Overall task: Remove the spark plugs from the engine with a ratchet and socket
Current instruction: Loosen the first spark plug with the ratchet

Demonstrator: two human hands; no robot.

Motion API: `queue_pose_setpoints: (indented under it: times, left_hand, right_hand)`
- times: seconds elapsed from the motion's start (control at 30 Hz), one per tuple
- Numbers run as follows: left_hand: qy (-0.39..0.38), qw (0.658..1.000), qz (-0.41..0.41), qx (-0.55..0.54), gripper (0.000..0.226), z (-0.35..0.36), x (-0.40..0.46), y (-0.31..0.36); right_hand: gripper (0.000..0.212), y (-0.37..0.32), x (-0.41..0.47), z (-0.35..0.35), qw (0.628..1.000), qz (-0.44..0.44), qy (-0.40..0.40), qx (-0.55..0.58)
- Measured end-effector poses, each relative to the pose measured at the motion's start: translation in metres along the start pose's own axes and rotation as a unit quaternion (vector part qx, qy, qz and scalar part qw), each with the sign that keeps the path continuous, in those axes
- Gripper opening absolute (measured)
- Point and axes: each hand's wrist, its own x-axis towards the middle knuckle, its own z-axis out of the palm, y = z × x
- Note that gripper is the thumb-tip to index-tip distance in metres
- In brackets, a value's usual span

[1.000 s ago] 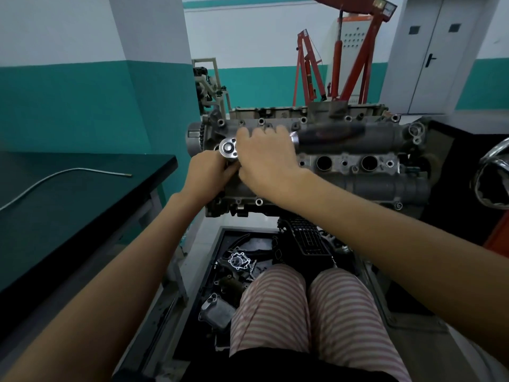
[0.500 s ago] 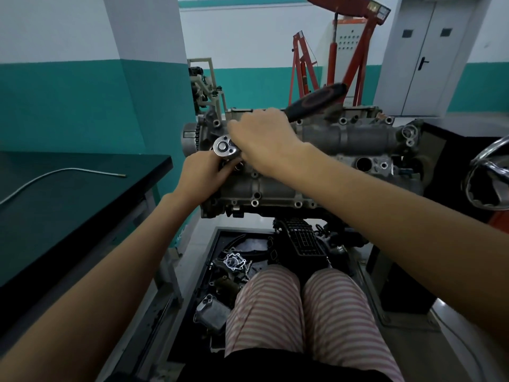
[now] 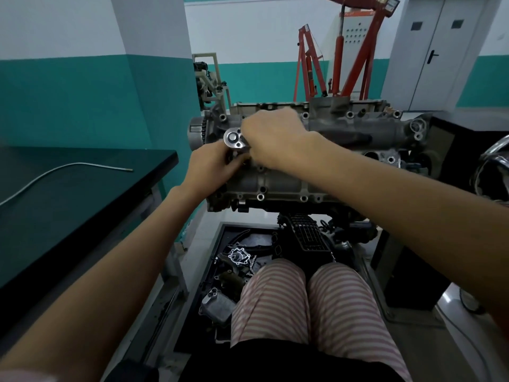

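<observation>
A right hand [image 3: 271, 139] curls its fingers around a ratchet [image 3: 234, 138] at the engine's [image 3: 278, 186] left end while the left hand [image 3: 213, 166] pinches beneath its head.

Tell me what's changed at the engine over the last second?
The ratchet handle swung from lying rightward along the engine, up and away; now the right hand hides it. The left hand stayed under the ratchet head, at the engine's left end. The bent rod on the bench hasn't moved.
</observation>
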Motion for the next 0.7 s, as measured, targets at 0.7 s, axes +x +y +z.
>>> queue_pose_setpoints:
  times: [0.7]
  left_hand:
    - [-0.001,1.000,0.018,-0.022,0.027,0.002,-0.001,-0.004]
  right_hand:
    - [0.023,0.005,0.004,-0.010,0.999,-0.031,0.024,-0.013]
